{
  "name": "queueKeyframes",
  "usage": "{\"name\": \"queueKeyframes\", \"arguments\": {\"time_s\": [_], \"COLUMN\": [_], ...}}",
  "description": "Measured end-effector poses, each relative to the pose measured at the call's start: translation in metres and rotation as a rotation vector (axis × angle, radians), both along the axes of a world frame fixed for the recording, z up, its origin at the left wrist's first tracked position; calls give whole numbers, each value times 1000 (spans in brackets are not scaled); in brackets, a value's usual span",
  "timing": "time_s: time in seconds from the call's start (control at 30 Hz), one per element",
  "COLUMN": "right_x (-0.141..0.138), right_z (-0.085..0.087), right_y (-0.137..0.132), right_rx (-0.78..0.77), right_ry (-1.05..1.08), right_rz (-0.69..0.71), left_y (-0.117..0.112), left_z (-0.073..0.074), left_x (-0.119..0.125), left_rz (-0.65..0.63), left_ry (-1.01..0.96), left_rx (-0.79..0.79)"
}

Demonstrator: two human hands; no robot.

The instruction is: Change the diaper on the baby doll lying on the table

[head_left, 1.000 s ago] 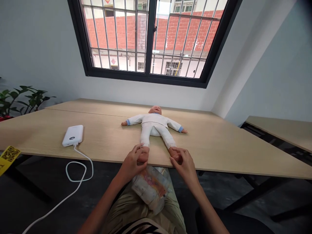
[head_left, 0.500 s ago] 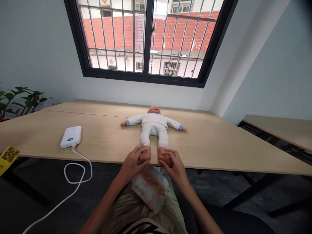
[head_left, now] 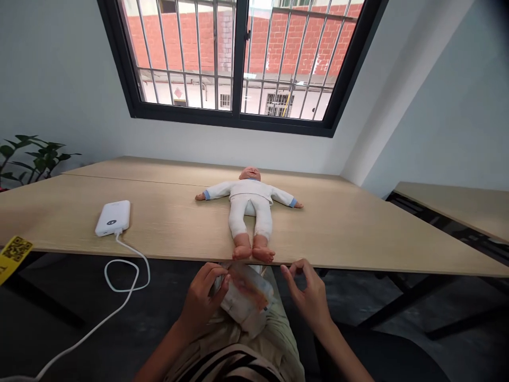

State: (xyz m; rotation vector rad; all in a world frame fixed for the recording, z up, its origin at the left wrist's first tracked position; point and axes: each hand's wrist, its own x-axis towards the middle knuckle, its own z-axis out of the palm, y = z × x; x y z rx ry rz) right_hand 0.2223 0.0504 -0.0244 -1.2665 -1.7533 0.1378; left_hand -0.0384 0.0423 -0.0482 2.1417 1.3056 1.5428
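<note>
A baby doll (head_left: 250, 204) in white clothes lies face up on the wooden table (head_left: 167, 223), arms spread, legs together, bare feet at the near edge. My left hand (head_left: 202, 300) is below the table edge, fingers curled onto a soft plastic packet (head_left: 248, 302) resting on my lap. My right hand (head_left: 308, 294) hovers just right of the packet, below the doll's feet, fingers apart and holding nothing.
A white power bank (head_left: 112, 217) lies on the table at left, its white cable (head_left: 119, 276) looping down off the edge. A potted plant (head_left: 32, 159) stands far left, a yellow QR tag (head_left: 11, 252) near the left edge. A second table (head_left: 457, 209) is at right.
Both hands let go of the doll's feet and dropped below the table edge. The doll's legs, spread before, now lie together. My left hand has come onto the packet.
</note>
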Motion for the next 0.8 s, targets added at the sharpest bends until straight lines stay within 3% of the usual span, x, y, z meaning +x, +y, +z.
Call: {"name": "queueKeyframes", "arguments": {"time_s": [0.1,0.2,0.33,0.43,0.47,0.53,0.6,0.67,0.73,0.8], "right_x": [11,7,-12,-14,-10,2,14,19,15,4], "right_z": [-21,-29,0,22,24,17,3,-11,-21,-27], "right_y": [-1,-3,-17,-26,-27,-28,-30,-35,-42,-47], "right_rx": [-373,-625,-753,-903,-937,-985,-1078,-1260,-1438,-1416], "right_ry": [-98,36,176,257,282,308,313,352,476,550], "right_rz": [159,386,725,1022,1042,929,726,610,641,664], "left_y": [3,14,21,15,13,8,4,0,-5,-13], "left_z": [-18,-32,-32,-19,-14,-5,3,11,20,29], "left_x": [-11,-14,-15,-23,-26,-32,-33,-28,-16,2], "left_rz": [0,-68,-372,-636,-712,-784,-740,-655,-614,-664], "left_ry": [-31,-146,-309,-193,-112,-19,-72,-162,-208,-221], "left_rx": [-334,-601,-760,-914,-941,-917,-845,-792,-765,-759]}}
